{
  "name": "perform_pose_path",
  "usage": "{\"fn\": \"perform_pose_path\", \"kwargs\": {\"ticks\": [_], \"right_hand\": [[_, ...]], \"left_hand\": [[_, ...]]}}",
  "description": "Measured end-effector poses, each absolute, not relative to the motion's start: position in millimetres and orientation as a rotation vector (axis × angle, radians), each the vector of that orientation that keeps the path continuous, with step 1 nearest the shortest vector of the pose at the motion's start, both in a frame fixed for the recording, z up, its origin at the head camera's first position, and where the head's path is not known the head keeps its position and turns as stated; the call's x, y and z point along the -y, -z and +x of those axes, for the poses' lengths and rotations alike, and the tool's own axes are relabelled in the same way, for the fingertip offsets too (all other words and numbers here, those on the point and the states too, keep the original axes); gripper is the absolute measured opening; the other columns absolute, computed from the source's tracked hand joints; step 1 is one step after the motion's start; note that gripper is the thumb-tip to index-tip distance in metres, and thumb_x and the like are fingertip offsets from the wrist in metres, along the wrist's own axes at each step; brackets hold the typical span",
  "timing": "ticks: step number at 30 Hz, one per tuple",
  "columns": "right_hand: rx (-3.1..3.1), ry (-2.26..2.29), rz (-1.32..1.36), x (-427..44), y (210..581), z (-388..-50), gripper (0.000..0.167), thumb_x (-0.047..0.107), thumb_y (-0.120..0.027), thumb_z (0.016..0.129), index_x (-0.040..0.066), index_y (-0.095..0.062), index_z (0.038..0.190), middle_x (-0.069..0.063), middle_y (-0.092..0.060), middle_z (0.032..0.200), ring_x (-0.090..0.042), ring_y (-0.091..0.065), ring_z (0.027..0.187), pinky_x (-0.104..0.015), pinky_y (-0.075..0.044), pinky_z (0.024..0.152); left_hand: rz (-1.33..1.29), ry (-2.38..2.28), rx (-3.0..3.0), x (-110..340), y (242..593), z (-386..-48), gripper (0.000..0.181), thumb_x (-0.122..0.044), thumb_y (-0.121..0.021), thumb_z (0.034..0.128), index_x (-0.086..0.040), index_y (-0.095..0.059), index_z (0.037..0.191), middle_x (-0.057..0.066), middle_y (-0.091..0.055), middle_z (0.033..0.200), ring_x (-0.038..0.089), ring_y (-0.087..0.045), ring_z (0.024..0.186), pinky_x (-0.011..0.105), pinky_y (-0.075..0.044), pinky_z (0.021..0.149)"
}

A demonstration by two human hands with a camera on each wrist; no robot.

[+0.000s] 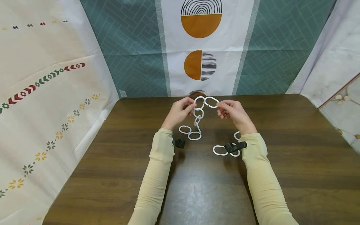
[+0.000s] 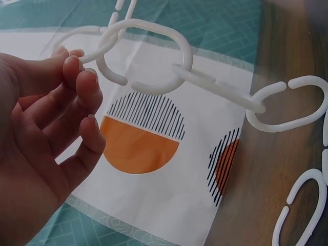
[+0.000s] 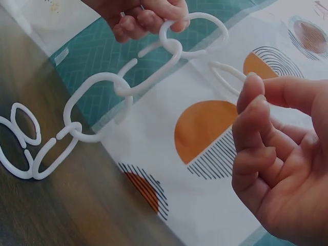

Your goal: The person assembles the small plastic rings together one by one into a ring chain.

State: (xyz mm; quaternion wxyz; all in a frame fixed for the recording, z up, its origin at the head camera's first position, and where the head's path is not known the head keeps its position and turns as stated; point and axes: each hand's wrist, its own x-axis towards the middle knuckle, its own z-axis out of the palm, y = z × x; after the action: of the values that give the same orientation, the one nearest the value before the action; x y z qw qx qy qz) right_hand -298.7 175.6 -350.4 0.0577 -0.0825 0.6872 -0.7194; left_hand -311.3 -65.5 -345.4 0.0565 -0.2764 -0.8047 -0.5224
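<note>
My left hand (image 1: 180, 112) pinches the top link of a white plastic link chain (image 2: 187, 54) between thumb and fingertips. From there the chain hangs down, and its lowest links (image 1: 194, 139) lie on the table. Opposite, my right hand (image 1: 235, 114) pinches the end of another white oval link (image 3: 226, 67) with thumb and index finger; its other fingers are curled. In the head view this link's near end meets the chain's top link. In the right wrist view a small space shows there, so I cannot tell whether they are hooked together.
More white links (image 1: 220, 155) lie on the brown wooden table (image 1: 112, 162) below my right wrist, partly hidden by the arm and its black wrist camera (image 1: 236, 147). A teal and white patterned cloth (image 1: 135, 75) hangs behind the table's far edge.
</note>
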Motion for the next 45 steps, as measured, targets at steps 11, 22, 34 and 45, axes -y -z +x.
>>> {"fn": "perform_pose_path", "kwargs": {"ticks": [11, 22, 34, 45], "right_hand": [[-2.095, 2.175, -0.226, -170.6, 347.5, -296.9, 0.024, 0.015, -0.059, 0.095, 0.013, -0.066, 0.073, 0.007, -0.054, 0.054, -0.004, -0.048, 0.045, -0.016, -0.039, 0.048], [-2.104, 2.125, -0.276, -165.2, 346.6, -297.2, 0.020, 0.017, -0.059, 0.095, 0.009, -0.067, 0.078, 0.007, -0.053, 0.055, -0.004, -0.046, 0.048, -0.017, -0.038, 0.049], [-2.267, 2.181, -0.404, -173.2, 338.3, -289.0, 0.023, 0.016, -0.059, 0.096, 0.012, -0.070, 0.077, 0.006, -0.053, 0.052, -0.006, -0.047, 0.047, -0.020, -0.038, 0.046], [-2.636, 1.850, -0.533, -171.9, 324.1, -278.5, 0.030, 0.023, -0.065, 0.093, -0.004, -0.068, 0.081, 0.009, -0.043, 0.051, -0.008, -0.038, 0.051, -0.026, -0.032, 0.048]], "left_hand": [[-0.877, 1.555, 2.428, 64.7, 342.7, -307.1, 0.009, -0.012, -0.062, 0.0948, -0.004, -0.064, 0.096, 0.011, -0.057, 0.071, 0.037, -0.056, 0.069, 0.024, -0.044, 0.061], [-0.874, 1.558, 2.442, 59.8, 342.4, -305.5, 0.012, -0.014, -0.064, 0.0938, -0.004, -0.066, 0.096, 0.018, -0.059, 0.073, 0.031, -0.057, 0.066, 0.024, -0.045, 0.059], [-0.964, 1.544, 2.608, 62.4, 344.8, -306.6, 0.015, -0.020, -0.063, 0.0946, -0.006, -0.066, 0.096, 0.018, -0.060, 0.076, 0.033, -0.058, 0.073, 0.026, -0.047, 0.066], [-1.054, 1.504, 2.713, 61.5, 347.9, -309.5, 0.017, -0.028, -0.061, 0.0961, -0.013, -0.067, 0.099, 0.006, -0.060, 0.074, 0.037, -0.061, 0.079, 0.031, -0.049, 0.069]]}}
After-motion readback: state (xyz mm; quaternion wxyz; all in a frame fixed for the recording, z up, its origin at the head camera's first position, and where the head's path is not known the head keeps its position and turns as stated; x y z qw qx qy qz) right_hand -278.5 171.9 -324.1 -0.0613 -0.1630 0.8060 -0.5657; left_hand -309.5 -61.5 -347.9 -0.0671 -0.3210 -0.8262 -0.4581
